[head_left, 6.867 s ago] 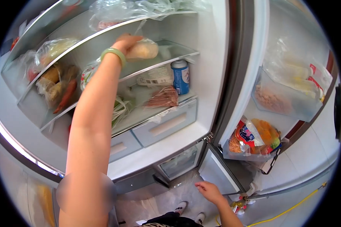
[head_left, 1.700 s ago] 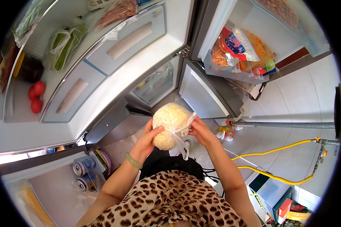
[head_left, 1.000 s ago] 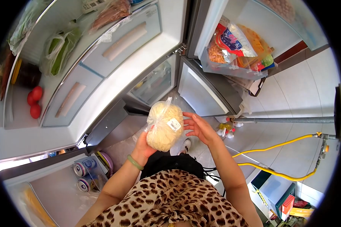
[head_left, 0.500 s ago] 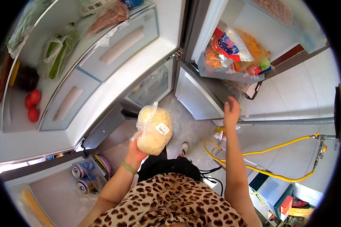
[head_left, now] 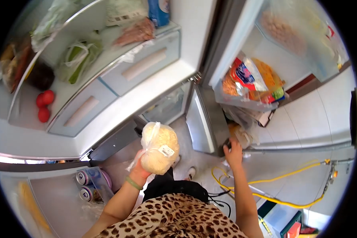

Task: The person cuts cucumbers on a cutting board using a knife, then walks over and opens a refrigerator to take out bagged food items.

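Observation:
A clear plastic bag of pale yellow food, perhaps noodles [head_left: 159, 139], with a white label, hangs from my left hand [head_left: 139, 168]. The fingers close on its gathered side, and a green bangle [head_left: 134, 183] circles that wrist. On the right, my right hand [head_left: 233, 154] has its fingers curled at the free edge of the lower fridge door [head_left: 202, 123], which stands partly open. Behind the bag, a frosted drawer [head_left: 166, 107] shows in the lower compartment.
Overhead, the open upper fridge has tomatoes [head_left: 44, 105], bagged green vegetables [head_left: 76, 61] and drawers [head_left: 146, 59]. Its right door shelf [head_left: 242, 101] carries food packets. Drink cans [head_left: 87, 193] sit in the left door. A yellow hose [head_left: 273, 201] runs along the right wall.
My right hand has come down onto the lower door's edge, and that door has swung leftward, less open. The bag remains in my left hand. The view has shifted a little.

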`<state>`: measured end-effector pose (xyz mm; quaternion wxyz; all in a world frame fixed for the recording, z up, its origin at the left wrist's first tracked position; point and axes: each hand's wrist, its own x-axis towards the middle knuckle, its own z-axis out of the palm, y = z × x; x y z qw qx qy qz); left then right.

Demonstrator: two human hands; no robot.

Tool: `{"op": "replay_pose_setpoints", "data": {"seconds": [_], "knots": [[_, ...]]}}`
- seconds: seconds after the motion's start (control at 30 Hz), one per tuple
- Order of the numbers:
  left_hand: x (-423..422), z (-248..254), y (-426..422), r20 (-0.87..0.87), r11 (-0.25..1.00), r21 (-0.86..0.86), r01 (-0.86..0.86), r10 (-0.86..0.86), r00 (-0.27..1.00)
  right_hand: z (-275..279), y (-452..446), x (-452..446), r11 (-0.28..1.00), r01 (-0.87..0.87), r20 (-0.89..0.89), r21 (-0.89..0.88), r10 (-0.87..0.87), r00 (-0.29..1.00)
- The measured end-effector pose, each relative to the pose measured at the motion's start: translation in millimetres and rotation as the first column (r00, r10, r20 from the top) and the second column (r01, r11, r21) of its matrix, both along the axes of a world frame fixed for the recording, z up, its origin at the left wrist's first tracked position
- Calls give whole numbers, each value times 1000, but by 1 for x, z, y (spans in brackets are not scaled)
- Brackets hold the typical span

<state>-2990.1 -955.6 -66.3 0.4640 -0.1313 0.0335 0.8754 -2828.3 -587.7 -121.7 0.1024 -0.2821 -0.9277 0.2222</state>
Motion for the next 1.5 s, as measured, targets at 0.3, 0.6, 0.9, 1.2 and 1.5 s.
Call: {"op": "replay_pose_setpoints", "data": {"seconds": [0.3,0.6,0.9,1.2,1.5], "knots": [[-20,40,16,-232,924,-359,-130,47,972,38,-46,-5,779,-168,-74,-604,155,985],[-40,29,10,-177,975,-153,-163,135,975,15,-42,26,745,-130,-6,-655,167,986],[-49,17,0,-179,953,-238,-185,144,973,9,-37,33,762,-147,-2,-630,188,982],[-39,51,15,-173,967,-134,-217,193,966,82,88,-3,867,177,-246,-466,-320,915],[-32,33,2,-14,971,-183,-154,154,988,74,208,-31,978,157,-323,-135,-193,926]]}}
